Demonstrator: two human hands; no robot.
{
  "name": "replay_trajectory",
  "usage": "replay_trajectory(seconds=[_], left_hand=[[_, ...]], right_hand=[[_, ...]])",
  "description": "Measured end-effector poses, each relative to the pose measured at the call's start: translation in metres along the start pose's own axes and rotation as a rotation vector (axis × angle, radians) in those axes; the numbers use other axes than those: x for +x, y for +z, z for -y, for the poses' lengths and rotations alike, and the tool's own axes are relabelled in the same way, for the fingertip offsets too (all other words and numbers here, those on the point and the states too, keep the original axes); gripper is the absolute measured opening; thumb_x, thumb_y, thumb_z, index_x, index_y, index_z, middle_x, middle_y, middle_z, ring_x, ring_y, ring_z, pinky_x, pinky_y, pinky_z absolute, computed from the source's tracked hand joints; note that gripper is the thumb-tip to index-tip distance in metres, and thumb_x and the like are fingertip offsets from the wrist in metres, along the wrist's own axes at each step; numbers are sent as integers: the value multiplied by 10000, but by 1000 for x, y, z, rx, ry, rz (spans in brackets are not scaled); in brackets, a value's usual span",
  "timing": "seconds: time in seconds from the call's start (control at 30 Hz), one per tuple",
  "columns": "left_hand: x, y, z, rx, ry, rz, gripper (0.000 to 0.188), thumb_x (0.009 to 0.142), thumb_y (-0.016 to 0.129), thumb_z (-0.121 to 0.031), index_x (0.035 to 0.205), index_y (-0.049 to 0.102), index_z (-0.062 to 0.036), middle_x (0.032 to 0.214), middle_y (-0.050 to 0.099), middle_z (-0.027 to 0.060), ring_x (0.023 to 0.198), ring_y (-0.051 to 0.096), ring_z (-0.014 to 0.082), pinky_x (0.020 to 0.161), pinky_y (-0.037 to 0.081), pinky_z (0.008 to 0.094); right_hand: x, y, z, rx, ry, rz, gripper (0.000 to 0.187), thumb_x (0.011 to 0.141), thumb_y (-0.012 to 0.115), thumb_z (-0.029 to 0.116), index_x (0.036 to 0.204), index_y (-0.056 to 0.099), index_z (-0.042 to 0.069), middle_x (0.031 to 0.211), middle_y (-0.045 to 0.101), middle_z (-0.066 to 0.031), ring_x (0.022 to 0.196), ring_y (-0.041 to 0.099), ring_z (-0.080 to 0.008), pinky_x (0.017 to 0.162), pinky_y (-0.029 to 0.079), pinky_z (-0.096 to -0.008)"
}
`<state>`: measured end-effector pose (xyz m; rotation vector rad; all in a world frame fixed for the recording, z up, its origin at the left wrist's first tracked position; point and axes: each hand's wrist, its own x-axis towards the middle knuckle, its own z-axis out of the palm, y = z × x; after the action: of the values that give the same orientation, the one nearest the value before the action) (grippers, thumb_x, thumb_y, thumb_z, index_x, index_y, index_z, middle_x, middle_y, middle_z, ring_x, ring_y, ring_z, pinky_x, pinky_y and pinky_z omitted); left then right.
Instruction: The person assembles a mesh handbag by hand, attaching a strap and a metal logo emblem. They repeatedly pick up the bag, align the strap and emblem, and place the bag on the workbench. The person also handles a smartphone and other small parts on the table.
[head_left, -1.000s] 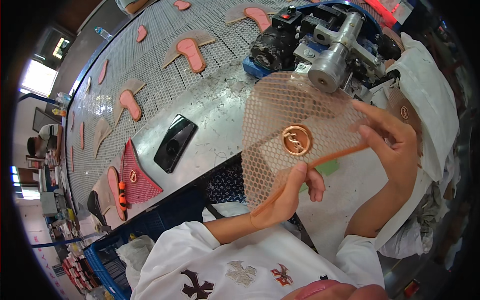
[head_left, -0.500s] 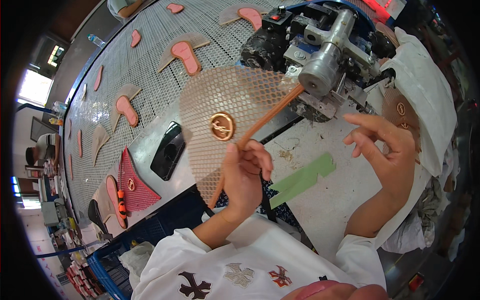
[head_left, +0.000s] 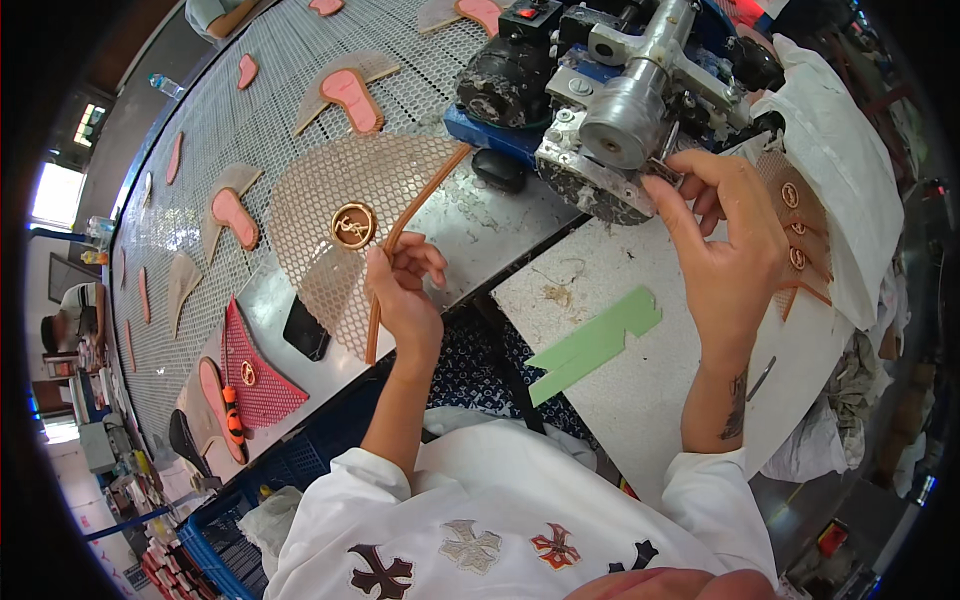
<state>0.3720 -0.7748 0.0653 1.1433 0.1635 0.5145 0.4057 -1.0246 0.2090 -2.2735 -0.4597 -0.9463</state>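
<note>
My left hand [head_left: 405, 290] pinches a brown mesh shoe upper piece [head_left: 310, 200] by its edge, near the brown trim strip [head_left: 425, 195]. A round gold emblem [head_left: 353, 226] sits on the mesh. The piece is held left of the machine [head_left: 625, 120], apart from it. My right hand [head_left: 725, 215] is at the machine's front, just below its metal cylinder, with thumb and fingertips closed together against small metal parts. What lies between those fingers is hidden.
Pink insole-shaped pieces [head_left: 350, 95] lie on the grey perforated conveyor [head_left: 300, 50]. Nearer are a black phone [head_left: 306, 328], a red mesh piece [head_left: 262, 380] and an orange-black handled tool [head_left: 233, 415]. Green tape [head_left: 600, 340] marks the white board. More brown mesh pieces [head_left: 800, 215] lie right, beside white cloth [head_left: 845, 150].
The mesh piece in my left hand has moved left, its trim now away from the machine. My right hand has gone from open beside the machine to closed at its front parts.
</note>
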Motion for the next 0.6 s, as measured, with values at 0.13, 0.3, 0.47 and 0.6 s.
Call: replay_trajectory(seconds=[0.13, 0.3, 0.47, 0.6], left_hand=[[11, -14, 17, 33, 4, -36, 564, 1111, 270, -415, 1016, 627, 12, 729, 627, 112, 621, 527, 148, 603, 440, 283], [10, -20, 22, -14, 10, -32, 568, 1108, 283, -430, 1022, 627, 14, 726, 632, 113, 603, 528, 142, 590, 437, 272], [9, -17, 22, 20, -20, -7, 568, 1106, 291, -430, 1019, 626, 21, 718, 634, 115, 588, 529, 138, 574, 432, 262], [10, -15, 24, 45, -27, 9, 566, 1105, 290, -428, 1022, 625, 20, 719, 633, 113, 593, 531, 137, 574, 432, 263]], right_hand=[[0, 4, -4, -26, -19, -29, 174, 784, 820, 40, 886, 680, 53, 785, 641, -32, 685, 592, -158, 565, 455, -305], [1, 1, 3, 29, 17, 1, 149, 794, 790, 3, 877, 672, 41, 771, 637, -45, 681, 606, -185, 604, 475, -331], [4, -1, -4, -26, -118, -7, 124, 806, 755, -22, 882, 671, 28, 772, 631, -73, 673, 610, -238, 616, 480, -343], [6, -7, -8, 24, -57, 46, 95, 829, 740, -4, 899, 680, 20, 766, 635, -78, 677, 612, -241, 618, 480, -339]])
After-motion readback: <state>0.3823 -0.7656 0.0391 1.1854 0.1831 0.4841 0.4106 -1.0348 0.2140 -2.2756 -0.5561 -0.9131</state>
